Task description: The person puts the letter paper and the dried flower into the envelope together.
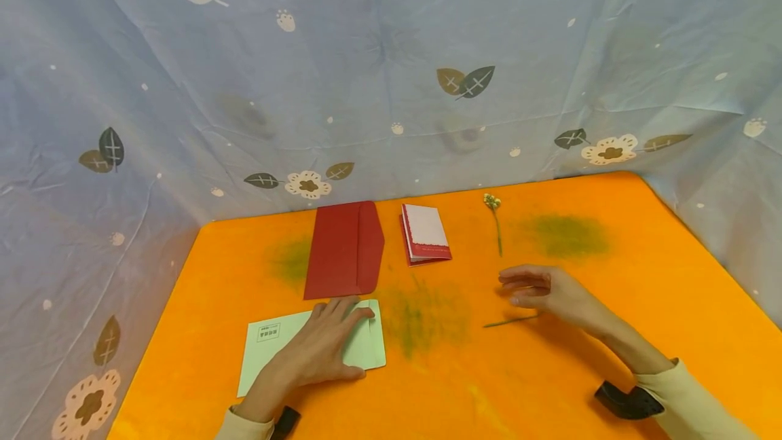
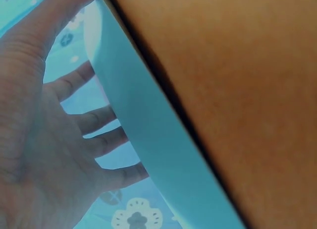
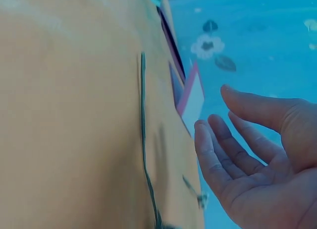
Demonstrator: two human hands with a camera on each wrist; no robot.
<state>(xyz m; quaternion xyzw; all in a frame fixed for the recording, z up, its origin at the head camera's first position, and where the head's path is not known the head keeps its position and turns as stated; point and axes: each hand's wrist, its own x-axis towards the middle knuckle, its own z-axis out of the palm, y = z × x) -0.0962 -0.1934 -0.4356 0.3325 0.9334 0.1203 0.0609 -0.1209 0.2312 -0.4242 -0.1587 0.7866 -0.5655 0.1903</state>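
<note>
My left hand [image 1: 326,345] spans the pale green envelope [image 1: 360,352], thumb at its near edge and fingers at its far edge. In the left wrist view the fingertips meet the long side of the envelope [image 2: 148,115], and a dark shadow runs along its near edge. On the right, my right hand [image 1: 552,294] hovers with fingers loosely bent and nothing between them. Below it lies a thin green stem [image 1: 510,321], its right end hidden by the hand. In the right wrist view the stem [image 3: 143,125] lies apart from the fingers.
A red envelope [image 1: 332,250] lies beyond the green one, its flap to the right. Beside it stands a folded red-and-white card [image 1: 426,233]. A small yellow flower [image 1: 496,219] on a stem lies at the back. Patterned cloth [image 1: 379,87] walls the orange table [image 1: 452,399].
</note>
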